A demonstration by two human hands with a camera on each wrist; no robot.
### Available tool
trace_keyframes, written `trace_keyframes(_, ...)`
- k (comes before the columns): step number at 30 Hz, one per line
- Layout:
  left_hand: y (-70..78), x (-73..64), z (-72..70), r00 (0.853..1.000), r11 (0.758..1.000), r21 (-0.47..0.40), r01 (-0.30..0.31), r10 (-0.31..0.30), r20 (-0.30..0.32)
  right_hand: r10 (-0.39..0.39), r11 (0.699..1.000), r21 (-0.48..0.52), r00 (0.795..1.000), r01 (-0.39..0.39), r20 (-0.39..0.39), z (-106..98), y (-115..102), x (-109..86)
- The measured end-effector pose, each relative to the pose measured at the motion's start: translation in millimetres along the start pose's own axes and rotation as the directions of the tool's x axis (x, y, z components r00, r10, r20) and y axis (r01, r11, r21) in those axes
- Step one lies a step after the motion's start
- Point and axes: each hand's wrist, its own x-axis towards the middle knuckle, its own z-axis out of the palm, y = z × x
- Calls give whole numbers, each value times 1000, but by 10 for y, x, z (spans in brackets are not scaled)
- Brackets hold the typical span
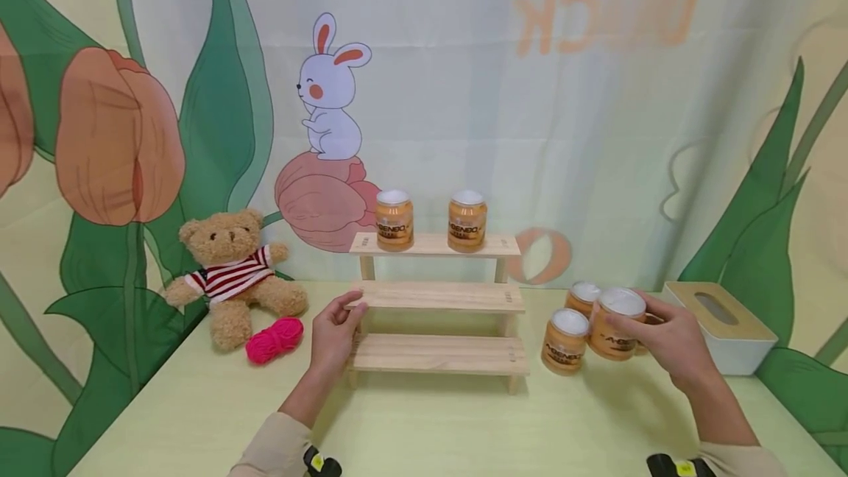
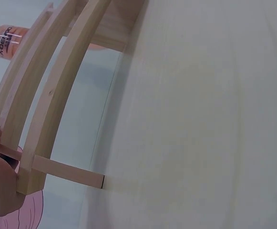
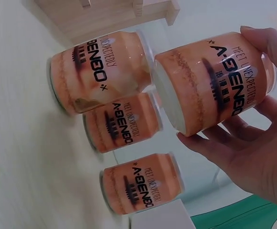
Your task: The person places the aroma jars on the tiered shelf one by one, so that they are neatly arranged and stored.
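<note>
A three-tier wooden shelf rack (image 1: 440, 354) stands on the table. My left hand (image 1: 333, 330) grips the left end of its middle tier, thumb on top. Two orange cans with white tops, a left one (image 1: 394, 223) and a right one (image 1: 467, 223), stand apart on the top tier. In my right hand (image 1: 676, 341) is another orange can (image 3: 210, 83), held upright above the table with thumb and fingers around it. Beside it on the table stand a front can (image 1: 565, 344), a rear can (image 1: 581, 299) and a third can (image 3: 143, 183), mostly hidden in the head view.
A teddy bear (image 1: 232, 271) in a striped shirt sits left of the rack, with a pink yarn skein (image 1: 274, 340) at its foot. At the right stands a white tissue box (image 1: 732, 344) with a wooden lid. A printed curtain (image 1: 450, 109) hangs behind the table.
</note>
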Motion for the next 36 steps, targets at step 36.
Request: trace_keyframes(36, -23, 5, 3, 1000, 1000, 0, -1, 1, -11, -171, 948, 303, 959, 97, 226, 1203, -938, 283)
